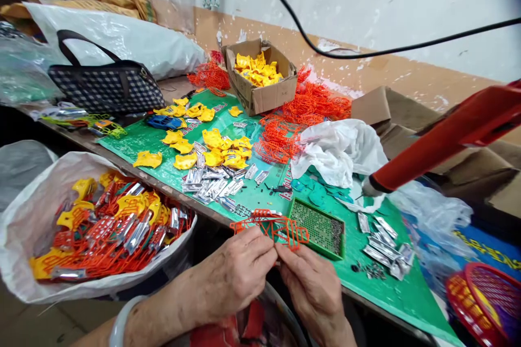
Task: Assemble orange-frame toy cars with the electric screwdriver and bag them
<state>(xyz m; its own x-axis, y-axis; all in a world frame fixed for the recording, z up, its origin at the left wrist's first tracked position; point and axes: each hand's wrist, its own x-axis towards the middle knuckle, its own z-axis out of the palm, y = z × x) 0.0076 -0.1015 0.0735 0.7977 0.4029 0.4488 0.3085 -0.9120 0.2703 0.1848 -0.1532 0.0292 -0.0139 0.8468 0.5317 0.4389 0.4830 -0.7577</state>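
Observation:
Between my two hands, just in front of the table's front edge, is an orange plastic lattice frame [280, 227]. My left hand [240, 265] pinches its lower side, with fingers closed. Close against it, my right hand [311, 284] grips the same frame near its right end. The fingertips almost meet, and whatever small part lies between them is hidden. A green tray [342, 244] of tiny metal pieces stands right behind the frame. Silver pieces [215, 181] and yellow plastic shells [222, 146] lie on the green mat [260, 200] beyond.
At left, a white sack [24, 287] holds mixed orange, yellow and silver parts. A cardboard box [277, 95] of yellow shells stands behind, near piled orange frames [280, 138]. A red bar-shaped tool [439, 146] slants in from the right. More silver pieces [385, 246] lie below it.

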